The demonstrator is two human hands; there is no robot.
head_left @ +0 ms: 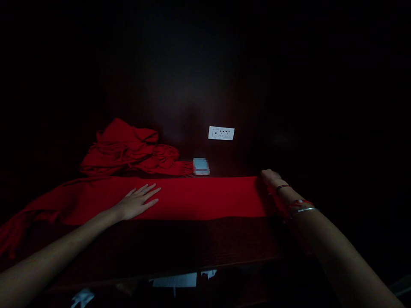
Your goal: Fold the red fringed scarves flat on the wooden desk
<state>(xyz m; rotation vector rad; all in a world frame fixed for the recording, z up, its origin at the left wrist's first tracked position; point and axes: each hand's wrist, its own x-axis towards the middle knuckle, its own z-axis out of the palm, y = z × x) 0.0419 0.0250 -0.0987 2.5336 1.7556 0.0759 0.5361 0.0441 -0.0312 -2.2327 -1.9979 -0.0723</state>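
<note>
Two hands are working the red scarf [205, 196], which is lying flat across the dark table [192, 244]. I'm pressing my left hand [139, 201] on it, fingers spread open. My right hand [269, 176] is resting at its right end, fingers curled, grip too dark to tell. I'm judging this as smoothing; any fold would be needing that end pinched firmly.

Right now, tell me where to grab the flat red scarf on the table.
Pinch the right end of the long red fabric scarf, coming from the right by the right hand; it lies flat, left hand pressing its middle, so only edges lift.
</note>
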